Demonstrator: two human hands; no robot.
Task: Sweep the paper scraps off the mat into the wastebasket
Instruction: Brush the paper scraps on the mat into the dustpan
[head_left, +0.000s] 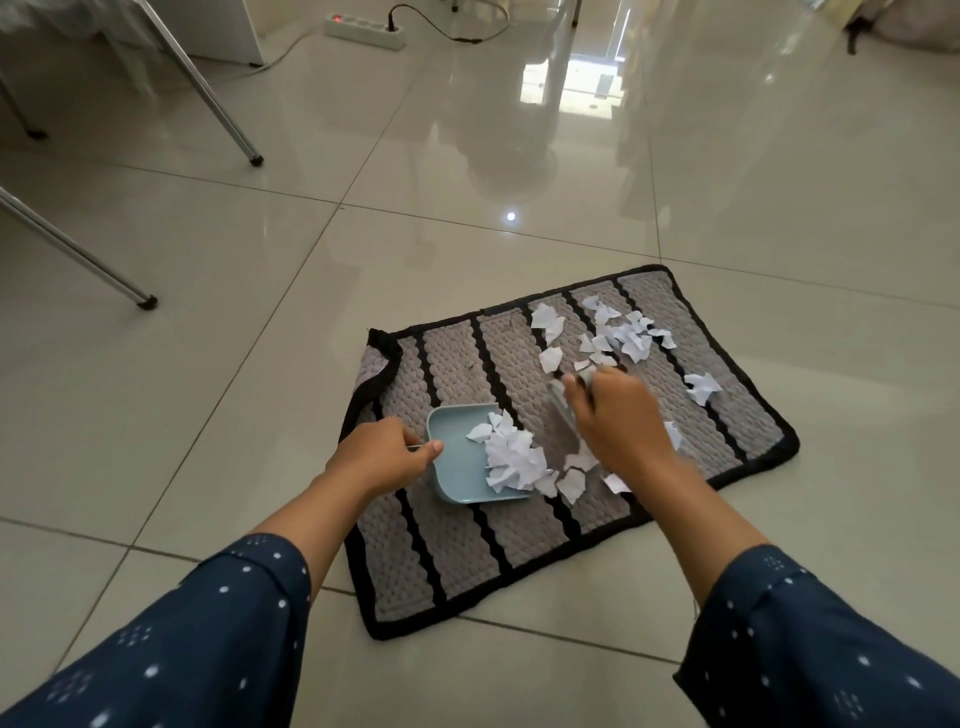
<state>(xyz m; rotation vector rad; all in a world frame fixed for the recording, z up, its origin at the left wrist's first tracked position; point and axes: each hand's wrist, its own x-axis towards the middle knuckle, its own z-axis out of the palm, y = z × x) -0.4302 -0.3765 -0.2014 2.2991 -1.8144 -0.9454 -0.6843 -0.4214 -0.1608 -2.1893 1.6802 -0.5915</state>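
A grey mat with black stripes and a black border lies on the tiled floor. My left hand grips the handle end of a light blue dustpan resting on the mat. A heap of white paper scraps lies at the pan's mouth. My right hand holds a small grey brush, blurred, just right of the pan. More loose scraps are scattered over the mat's far right part, and one scrap lies apart to the right. No wastebasket is in view.
Metal chair legs and another leg stand on the floor at the left. A white power strip with a black cable lies at the back. The mat's far left corner is folded up.
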